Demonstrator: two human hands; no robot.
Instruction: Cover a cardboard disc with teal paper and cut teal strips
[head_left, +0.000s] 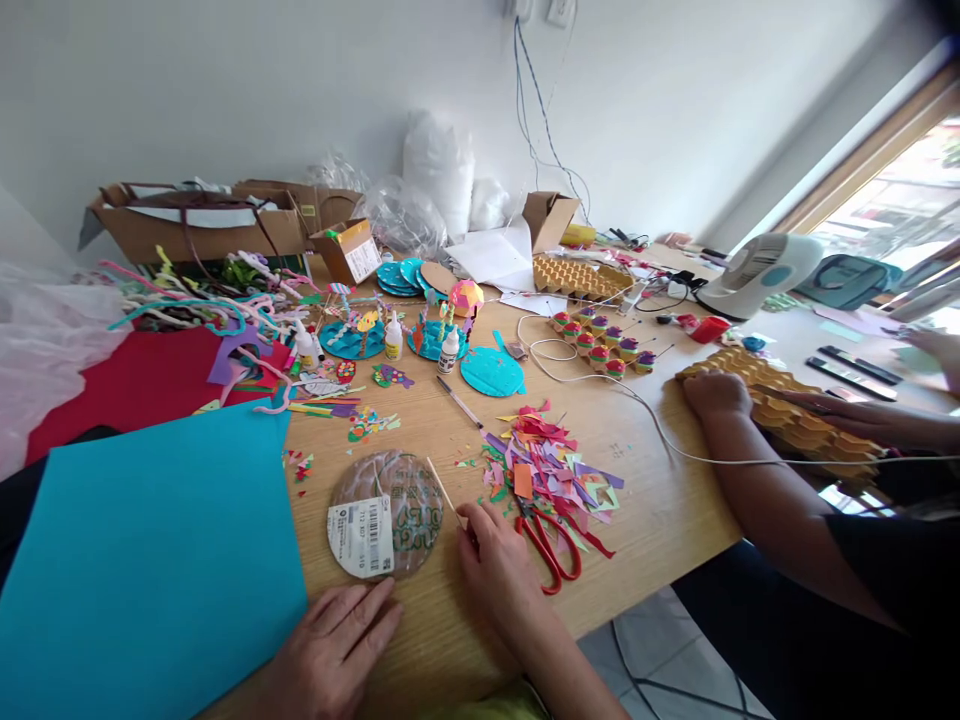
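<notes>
A round brown cardboard disc (427,480) with a white barcode label lies on the wooden table near its front edge. My left hand (337,640) rests just below the disc, fingers spread and flat, fingertips at its lower rim, holding nothing. Right of the disc, my right hand (491,560) pinches a thin pale stick (442,488) that slants up and left beside the disc's right rim. Red-handled scissors (555,560) lie to the right of my right hand, their blades partly under paper scraps (551,460).
Blue paper (150,560) covers the left front. Glue bottles (448,352), a pen (460,402) and blue discs (493,371) stand or lie behind. A white cable (652,410) crosses rightward. At right, another person's hands touch an egg tray (780,400).
</notes>
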